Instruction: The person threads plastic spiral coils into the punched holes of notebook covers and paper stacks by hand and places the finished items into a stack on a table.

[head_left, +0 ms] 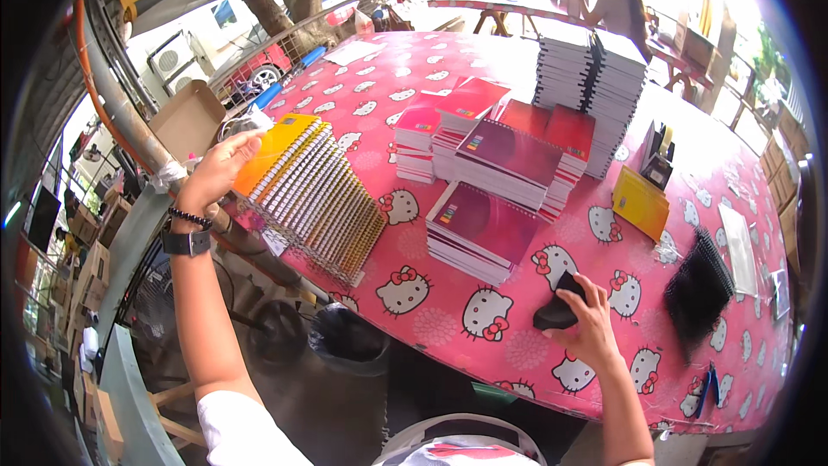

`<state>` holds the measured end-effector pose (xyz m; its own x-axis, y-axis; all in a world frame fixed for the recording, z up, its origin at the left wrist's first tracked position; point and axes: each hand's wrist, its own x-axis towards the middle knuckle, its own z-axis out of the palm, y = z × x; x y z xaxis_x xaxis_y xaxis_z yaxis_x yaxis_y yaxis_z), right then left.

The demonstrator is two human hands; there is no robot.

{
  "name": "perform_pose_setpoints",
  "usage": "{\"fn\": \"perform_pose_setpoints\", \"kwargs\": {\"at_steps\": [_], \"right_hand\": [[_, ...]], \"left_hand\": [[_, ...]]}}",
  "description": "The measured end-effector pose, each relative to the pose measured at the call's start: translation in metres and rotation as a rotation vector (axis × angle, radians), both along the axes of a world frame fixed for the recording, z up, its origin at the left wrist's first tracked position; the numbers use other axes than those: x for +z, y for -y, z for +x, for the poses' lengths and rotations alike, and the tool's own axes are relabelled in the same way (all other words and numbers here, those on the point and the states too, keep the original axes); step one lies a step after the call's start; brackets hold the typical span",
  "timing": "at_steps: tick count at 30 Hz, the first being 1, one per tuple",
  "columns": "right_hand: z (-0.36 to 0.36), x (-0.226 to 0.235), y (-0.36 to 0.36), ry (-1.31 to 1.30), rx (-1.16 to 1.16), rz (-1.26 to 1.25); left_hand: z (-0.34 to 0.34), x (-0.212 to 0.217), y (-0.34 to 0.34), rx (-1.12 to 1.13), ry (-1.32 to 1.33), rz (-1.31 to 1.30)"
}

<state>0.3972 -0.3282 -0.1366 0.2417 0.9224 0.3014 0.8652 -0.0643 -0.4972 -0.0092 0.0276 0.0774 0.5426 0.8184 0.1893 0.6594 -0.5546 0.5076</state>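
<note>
My left hand (226, 169) rests at the far-left edge of a tall stack of spiral-bound notebooks (319, 198) with yellow-orange covers. Its fingers reach over the top cover, and nothing shows held in them. My right hand (591, 321) is closed around a smooth black rounded object (559, 305) above the table's near side; its exact kind is unclear. Between the hands lie stacks of purple notebooks (483, 233), and just behind them are red-covered notebooks (470, 97).
A pink patterned cloth covers the table (448, 319). Tall stacks of black-spiral notebooks (591, 86) rise at the back. On the right lie yellow booklets (640, 204), black binding spirals (699, 289) and blue-handled pliers (709, 390). A black-lined bin (348, 336) stands below. Another person (619, 4) is far off.
</note>
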Motion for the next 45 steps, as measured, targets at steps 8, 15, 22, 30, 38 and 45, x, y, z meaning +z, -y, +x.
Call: {"fn": "perform_pose_setpoints", "kwargs": {"at_steps": [8, 15, 22, 30, 38, 45], "right_hand": [[0.032, -0.016, -0.04, 0.011, -0.011, 0.235], [0.142, -0.005, -0.047, 0.064, -0.178, 0.404], [0.246, -0.007, -0.059, 0.307, -0.746, 0.394], [0.281, -0.033, -0.06, -0.197, -1.081, 0.028], [0.233, 0.002, -0.023, -0.56, -0.758, 0.462], [0.017, 0.027, 0.039, -0.499, -0.106, 0.383]], "left_hand": [[0.039, 0.006, 0.023, 0.124, -0.313, 0.001], [0.033, -0.004, 0.002, 0.052, -0.196, -0.01], [0.019, -0.01, 0.018, 0.052, -0.06, 0.561], [0.111, -0.038, 0.158, -0.153, 0.445, 0.697], [0.217, -0.128, 0.247, -0.573, 0.547, 0.449], [0.258, -0.143, 0.268, -0.68, 0.314, 0.4]]}}
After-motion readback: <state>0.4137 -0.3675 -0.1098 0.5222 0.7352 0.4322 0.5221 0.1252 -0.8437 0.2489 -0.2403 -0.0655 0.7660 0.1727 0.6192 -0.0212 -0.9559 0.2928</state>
